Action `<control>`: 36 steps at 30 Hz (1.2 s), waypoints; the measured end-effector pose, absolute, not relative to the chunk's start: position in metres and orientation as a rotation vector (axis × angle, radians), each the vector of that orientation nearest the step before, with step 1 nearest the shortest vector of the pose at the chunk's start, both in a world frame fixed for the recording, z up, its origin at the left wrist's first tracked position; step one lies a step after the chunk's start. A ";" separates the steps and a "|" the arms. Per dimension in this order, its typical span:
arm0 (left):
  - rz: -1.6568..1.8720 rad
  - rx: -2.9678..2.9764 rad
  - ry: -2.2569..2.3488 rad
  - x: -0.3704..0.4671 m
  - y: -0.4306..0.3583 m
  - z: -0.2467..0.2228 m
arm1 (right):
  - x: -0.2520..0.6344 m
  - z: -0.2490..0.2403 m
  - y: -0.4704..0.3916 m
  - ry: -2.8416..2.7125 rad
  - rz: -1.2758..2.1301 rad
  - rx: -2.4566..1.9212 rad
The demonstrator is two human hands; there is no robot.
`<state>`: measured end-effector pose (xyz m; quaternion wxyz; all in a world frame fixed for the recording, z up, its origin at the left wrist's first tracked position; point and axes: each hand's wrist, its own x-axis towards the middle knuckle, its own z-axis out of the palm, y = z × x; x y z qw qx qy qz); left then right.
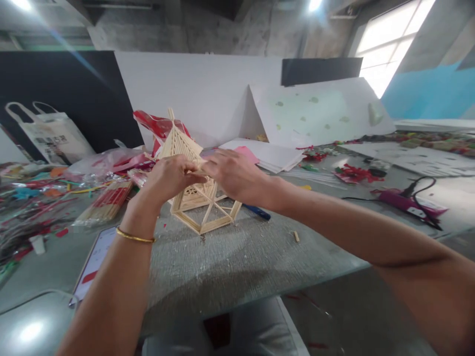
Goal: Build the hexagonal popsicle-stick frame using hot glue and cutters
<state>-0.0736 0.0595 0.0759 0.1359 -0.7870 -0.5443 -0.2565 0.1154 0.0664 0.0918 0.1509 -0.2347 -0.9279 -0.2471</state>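
Observation:
A small pavilion model (181, 143) of pale wooden sticks stands upright on the table, with a pointed roof, lattice panels and an angular base frame (200, 228) with crossing sticks. My left hand (171, 177) closes on the left side of the model just below the roof, thumb and fingers pinched. From the right, my right hand (235, 173) grips the same level, its fingertips close to those of the left. Both hands hide the model's middle, so any small piece between the fingertips cannot be made out. Beside the base lies a blue-handled tool (259, 212), partly covered.
A bundle of wooden sticks (106, 200) in plastic lies left, near a phone-like tablet (92, 264). Craft scraps and a tote bag (55, 133) are farther left. A short stick piece (296, 237), red flowers (358, 174) and a purple item with black cord (411, 203) lie right.

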 end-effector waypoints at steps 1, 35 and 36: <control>-0.774 -2.297 -1.595 -0.074 0.058 0.076 | 0.126 0.086 0.067 -2.677 -0.677 -0.668; -0.857 -2.262 -1.583 -0.071 0.059 0.071 | 0.125 -0.014 0.052 -2.914 -0.604 -0.736; -0.853 -2.257 -1.591 -0.071 0.059 0.072 | 0.125 -0.013 0.052 -2.917 -0.607 -0.729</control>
